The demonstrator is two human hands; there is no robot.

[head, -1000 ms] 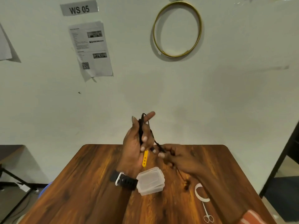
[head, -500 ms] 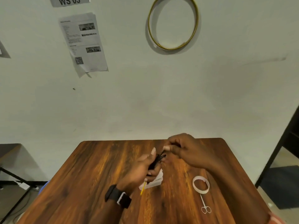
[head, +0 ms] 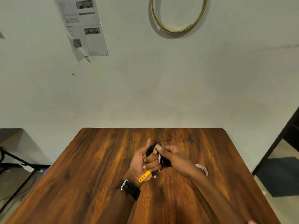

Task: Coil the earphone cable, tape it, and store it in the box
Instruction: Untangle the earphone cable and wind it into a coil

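Observation:
My left hand (head: 145, 160) grips a bundle of black earphone cable (head: 151, 149) above the wooden table (head: 97, 167), fingers curled around the coils. A yellow strap (head: 144, 175) and the cable's plug (head: 154, 174) hang below that fist. My right hand (head: 175, 158) meets the bundle from the right, its thumb and fingers pinching the cable near the top. The clear plastic box (head: 160, 159) is almost hidden behind both hands; only a pale sliver shows between them. A roll of white tape (head: 203, 168) lies on the table just behind my right wrist.
The table's far edge meets a pale wall with a gold hoop (head: 179, 15) and a printed sheet (head: 84, 26). A dark stand (head: 9, 143) is at the left and dark furniture (head: 284, 151) at the right. The scissors are out of sight behind my right forearm.
Both hands dropped from chest height toward the table while winding the cable. My right hand swung over to the bundle's top, and the camera tilted down.

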